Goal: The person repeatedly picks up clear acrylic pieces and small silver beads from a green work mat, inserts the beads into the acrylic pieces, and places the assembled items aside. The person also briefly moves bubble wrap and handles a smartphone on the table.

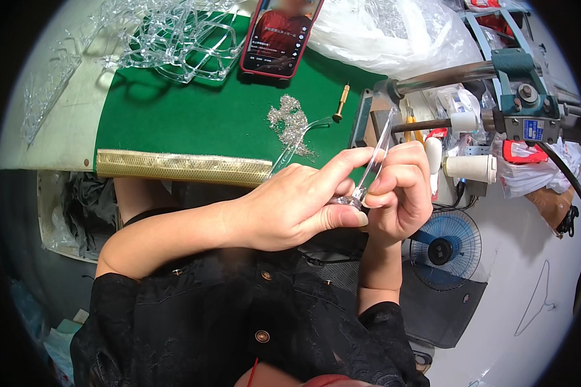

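A pair of clear plastic eyeglasses (383, 137) is held between my two hands at the table's front edge, one temple pointing up and away. My left hand (290, 206) grips the frame, thumb and fingers closed round its greyish front part. My right hand (399, 190) pinches the base of the raised temple, near the hinge, with fingers curled. Much of the frame is hidden by my fingers. Beyond my left hand, a heap of tiny silvery screws (288, 121) lies on the green mat (193, 116). A small brass screwdriver (343, 103) stands to the right of the heap.
Several clear eyeglass frames (184, 48) are piled at the far left. A phone (279, 42) and a plastic bag (394, 35) lie at the back. A metal bench tool (526, 97) stands at right, a fan (440, 250) below it. A yellowish ridged strip (181, 166) edges the mat.
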`<state>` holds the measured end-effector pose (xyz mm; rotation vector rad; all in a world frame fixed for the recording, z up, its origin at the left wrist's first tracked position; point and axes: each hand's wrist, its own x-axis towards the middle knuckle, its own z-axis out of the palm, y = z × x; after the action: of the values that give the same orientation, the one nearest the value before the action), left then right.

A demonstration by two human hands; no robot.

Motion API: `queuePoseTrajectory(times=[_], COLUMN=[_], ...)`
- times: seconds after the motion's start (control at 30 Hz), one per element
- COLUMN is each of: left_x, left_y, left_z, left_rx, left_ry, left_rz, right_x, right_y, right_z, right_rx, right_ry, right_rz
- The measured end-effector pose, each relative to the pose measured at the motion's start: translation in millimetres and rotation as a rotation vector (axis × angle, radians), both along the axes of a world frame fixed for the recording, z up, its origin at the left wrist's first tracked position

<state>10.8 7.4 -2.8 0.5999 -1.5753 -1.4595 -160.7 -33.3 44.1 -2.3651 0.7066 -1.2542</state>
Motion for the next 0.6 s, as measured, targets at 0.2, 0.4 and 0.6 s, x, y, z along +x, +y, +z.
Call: queuePoseTrajectory(times=[0.2,0.4,0.6], left_x=[-0.5,-0.9,-2.9], left_y=[0.8,-0.9,-1.1], left_z=[-0.4,-1.2,-1.3], left_rx=[0.021,-0.073,-0.122], left_ry=[0.026,-0.075,-0.079], left_rz=[0.000,0.072,0.102], right_x=[1.6,-1.3,-3.1], right_y=[-1.2,-3.1,-3.4], right_z=[-1.9,-2.8,-5.9], right_rx=[0.003,-0.012,0.051], right_ry=[-0.017,-0.006,-0.086], right_rz=[0.000,-0.002,0.042])
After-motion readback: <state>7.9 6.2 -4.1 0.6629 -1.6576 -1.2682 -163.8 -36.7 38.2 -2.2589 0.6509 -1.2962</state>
